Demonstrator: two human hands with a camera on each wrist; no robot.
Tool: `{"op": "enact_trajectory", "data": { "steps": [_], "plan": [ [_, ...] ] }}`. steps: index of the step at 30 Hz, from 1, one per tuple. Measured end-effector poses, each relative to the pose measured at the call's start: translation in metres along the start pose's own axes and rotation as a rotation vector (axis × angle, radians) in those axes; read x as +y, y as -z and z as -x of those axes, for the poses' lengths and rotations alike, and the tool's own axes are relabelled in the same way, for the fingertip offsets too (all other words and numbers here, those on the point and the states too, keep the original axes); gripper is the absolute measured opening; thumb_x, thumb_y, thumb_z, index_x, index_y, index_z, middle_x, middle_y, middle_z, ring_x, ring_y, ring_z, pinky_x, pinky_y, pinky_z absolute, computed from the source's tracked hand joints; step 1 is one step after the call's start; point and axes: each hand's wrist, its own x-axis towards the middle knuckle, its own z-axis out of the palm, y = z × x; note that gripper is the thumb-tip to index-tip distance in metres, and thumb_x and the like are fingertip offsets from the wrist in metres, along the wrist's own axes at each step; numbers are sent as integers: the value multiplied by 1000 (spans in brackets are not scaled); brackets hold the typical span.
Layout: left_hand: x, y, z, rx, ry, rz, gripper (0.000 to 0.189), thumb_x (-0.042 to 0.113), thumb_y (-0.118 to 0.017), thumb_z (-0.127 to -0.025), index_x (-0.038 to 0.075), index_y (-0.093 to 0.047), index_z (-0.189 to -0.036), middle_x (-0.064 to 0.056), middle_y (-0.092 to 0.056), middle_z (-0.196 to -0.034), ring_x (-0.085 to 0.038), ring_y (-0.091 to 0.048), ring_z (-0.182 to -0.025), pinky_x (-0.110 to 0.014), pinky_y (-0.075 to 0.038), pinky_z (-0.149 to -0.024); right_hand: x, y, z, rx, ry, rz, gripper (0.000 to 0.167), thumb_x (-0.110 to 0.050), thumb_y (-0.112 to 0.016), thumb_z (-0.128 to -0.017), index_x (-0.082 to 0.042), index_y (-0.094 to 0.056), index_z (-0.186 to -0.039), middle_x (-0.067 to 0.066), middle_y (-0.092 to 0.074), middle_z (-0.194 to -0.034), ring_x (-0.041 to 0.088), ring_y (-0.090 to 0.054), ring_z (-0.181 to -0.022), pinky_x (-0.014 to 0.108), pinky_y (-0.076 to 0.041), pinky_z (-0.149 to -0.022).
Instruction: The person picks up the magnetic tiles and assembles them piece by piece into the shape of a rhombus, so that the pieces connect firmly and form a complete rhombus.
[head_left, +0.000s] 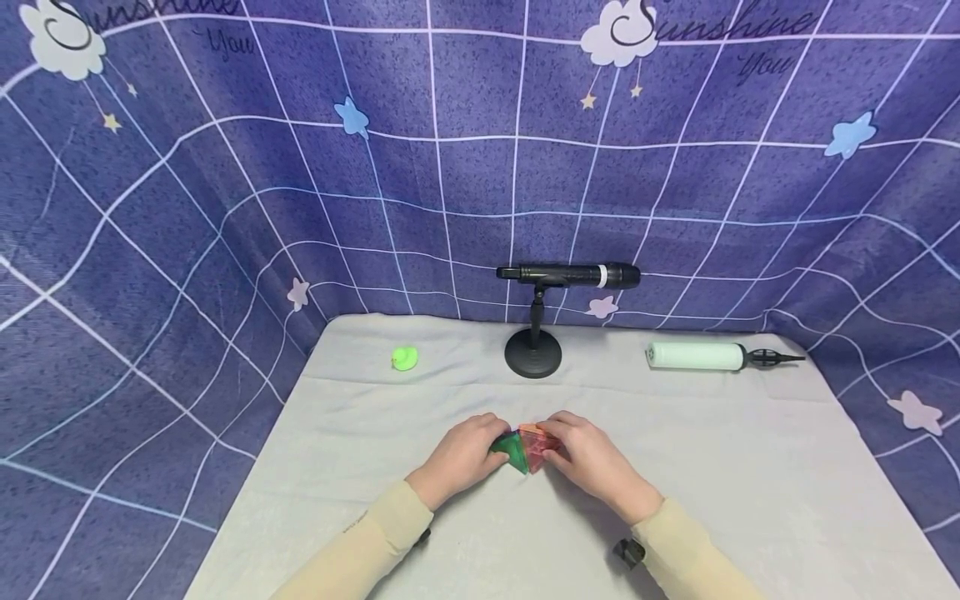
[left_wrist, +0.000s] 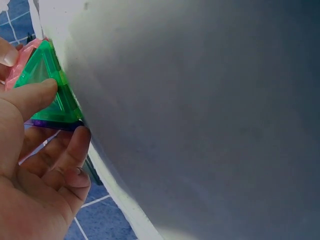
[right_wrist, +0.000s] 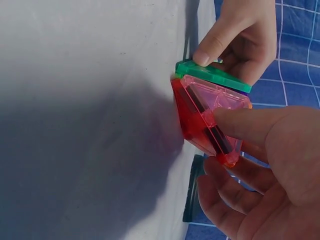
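Note:
Both hands hold one cluster of translucent magnetic tiles close over the middle of the table. My left hand [head_left: 463, 454] pinches the green triangular tile [left_wrist: 41, 67], thumb on its face; a purple tile [left_wrist: 55, 124] shows below it, near the fingertips. My right hand [head_left: 596, 462] grips the pink tile [right_wrist: 235, 102] with its thumb on the face and fingers underneath. A red tile [right_wrist: 189, 120] joins the pink one along the table side. In the head view, the green and pink faces meet along an upright seam, and orange shows at the top edge.
A black microphone [head_left: 562, 275] on a round-based stand [head_left: 533, 354] is at the back of the white-covered table [head_left: 360, 450]. A small green duck toy [head_left: 405, 358] sits at back left, a pale green hand pump [head_left: 696, 356] at back right. A patterned blue curtain [head_left: 465, 167] surrounds the table.

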Motion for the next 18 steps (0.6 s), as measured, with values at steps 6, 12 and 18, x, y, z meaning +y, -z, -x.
{"op": "enact_trajectory", "data": {
  "steps": [6,12,18],
  "plan": [
    [0,1,1,1,2,5,32,27,-82,-92,12,-68,-118,3,-65,-102,-11,-59,-88,-34,-53,-80,0,-1,-1,-7,-4,12,40,-8,-86,-84,-4,-73,-122,4,-70,-112,20,-68,-101,40,-56,-89],
    [-1,0,0,-5,14,5,34,27,-81,-93,11,-68,-120,2,-66,-106,-12,-60,-91,-33,-53,-80,-1,1,-1,-3,-26,-6,43,-9,-84,-84,-5,-72,-124,3,-70,-114,20,-68,-103,41,-55,-91],
    [-1,-1,0,-6,20,6,36,26,-82,-92,11,-67,-121,2,-66,-106,-11,-59,-90,-33,-53,-79,-2,2,0,-6,-44,-9,44,-11,-84,-84,-5,-71,-125,3,-70,-115,19,-68,-104,41,-55,-91]
  ]
}}
